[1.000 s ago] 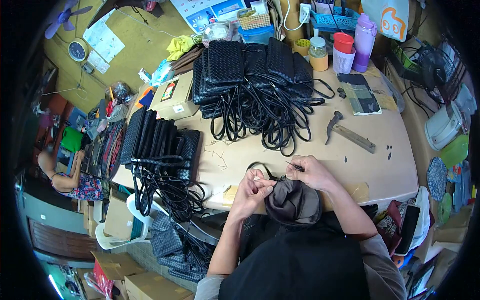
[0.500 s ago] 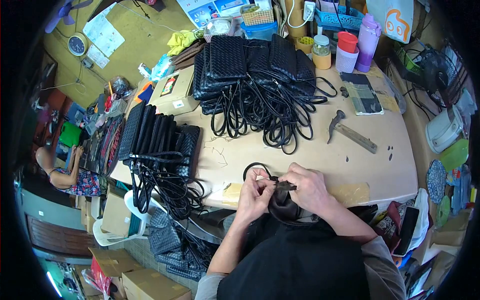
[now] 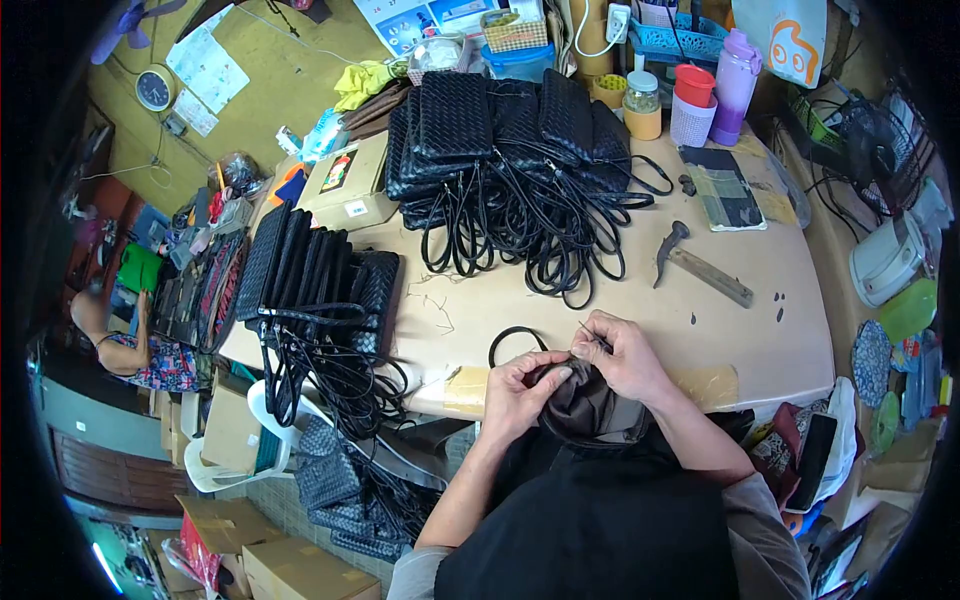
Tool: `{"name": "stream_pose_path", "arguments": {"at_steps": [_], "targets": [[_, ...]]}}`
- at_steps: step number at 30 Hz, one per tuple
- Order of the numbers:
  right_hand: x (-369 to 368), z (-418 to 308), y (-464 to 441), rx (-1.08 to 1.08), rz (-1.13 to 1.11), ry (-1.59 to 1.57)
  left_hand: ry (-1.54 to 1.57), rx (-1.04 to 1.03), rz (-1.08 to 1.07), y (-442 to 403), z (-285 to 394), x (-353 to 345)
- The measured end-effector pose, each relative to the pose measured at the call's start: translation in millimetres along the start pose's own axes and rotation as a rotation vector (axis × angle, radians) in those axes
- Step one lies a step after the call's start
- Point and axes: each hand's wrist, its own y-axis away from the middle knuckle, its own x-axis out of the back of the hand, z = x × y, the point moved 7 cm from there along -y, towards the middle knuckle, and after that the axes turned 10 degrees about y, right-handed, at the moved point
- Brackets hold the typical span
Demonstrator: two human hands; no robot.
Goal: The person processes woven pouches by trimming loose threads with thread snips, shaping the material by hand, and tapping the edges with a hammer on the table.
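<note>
Right hand shifted, cloth partly hidden

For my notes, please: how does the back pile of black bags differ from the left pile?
The back pile has bags mostly lying flat; the left pile has them mostly on edge. The back pile's straps spread on the tabletop; the left pile's straps hang past the edge. Both are black and woven.

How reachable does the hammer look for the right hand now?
Probably yes: nothing seems to stand between the right hand and the hammer on the tabletop, but that hand holds a thin tool at the dark fabric.
</note>
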Motion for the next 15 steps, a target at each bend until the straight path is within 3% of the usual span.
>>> {"name": "stream_pose_path", "arguments": {"at_steps": [5,7,13,15], "targets": [[6.6,-3.6,6.2,0.010,0.081,0.027,-0.169,-0.051,0.089,-3.3,6.2,-0.3],[18.3,-14.6,16.4,0.064,0.298,0.012,-0.221,-0.033,0.116,-4.2,5.0,1.3],[12.2,-35.1,35.7,0.090,0.117,0.568,-0.245,-0.084,0.171,-4.9,-0.7,7.2],[7.9,-38.5,36.4,0.109,0.150,0.583,-0.250,-0.132,0.178,-3.9,-0.3,7.2]]}}
